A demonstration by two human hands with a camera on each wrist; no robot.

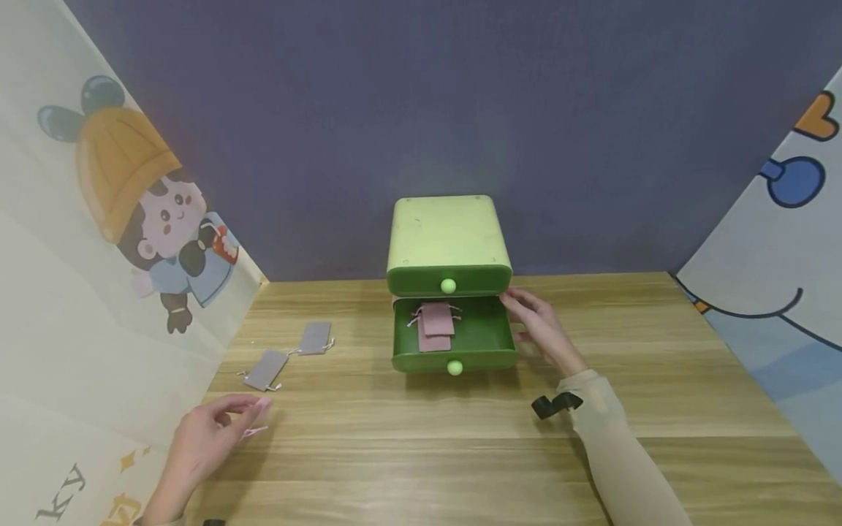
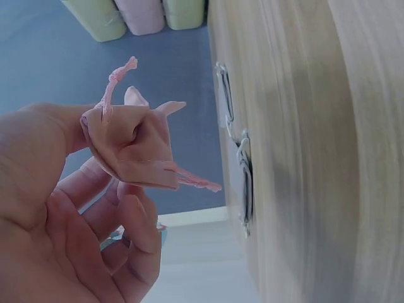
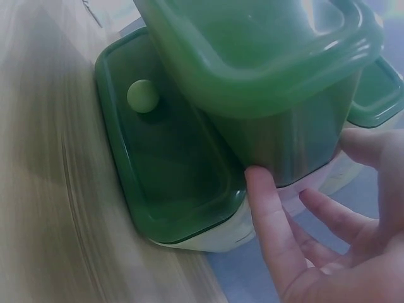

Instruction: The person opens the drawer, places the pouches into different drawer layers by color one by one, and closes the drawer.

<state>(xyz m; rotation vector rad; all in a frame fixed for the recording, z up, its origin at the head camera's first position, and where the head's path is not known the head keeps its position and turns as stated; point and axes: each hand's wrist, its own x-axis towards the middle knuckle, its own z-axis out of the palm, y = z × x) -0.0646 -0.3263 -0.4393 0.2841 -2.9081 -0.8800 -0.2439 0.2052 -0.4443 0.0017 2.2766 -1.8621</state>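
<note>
My left hand (image 1: pixel 205 440) pinches a small pink drawstring pouch (image 2: pixel 142 148) above the left part of the table. In the left wrist view, the pouch's pink cords stick out on both sides. A small drawer cabinet (image 1: pixel 449 230) with a pale green top stands at the back. Its middle drawer (image 1: pixel 483 334), dark green with a round knob, is pulled out. Two dusky pink pouches (image 1: pixel 437 319) lie overlapped in the drawer's left half. My right hand (image 1: pixel 541 329) is at the cabinet's right side, with fingertips (image 3: pixel 260 180) touching by the pulled-out drawer.
Two grey drawstring pouches (image 1: pixel 266 370) lie on the wooden table (image 1: pixel 381 453) at the left. Above and below the pulled-out drawer, the top drawer (image 1: pixel 421 281) and bottom drawer (image 3: pixel 177 158) are closed. A dark blue wall (image 1: pixel 316 146) stands close behind; printed panels flank both sides.
</note>
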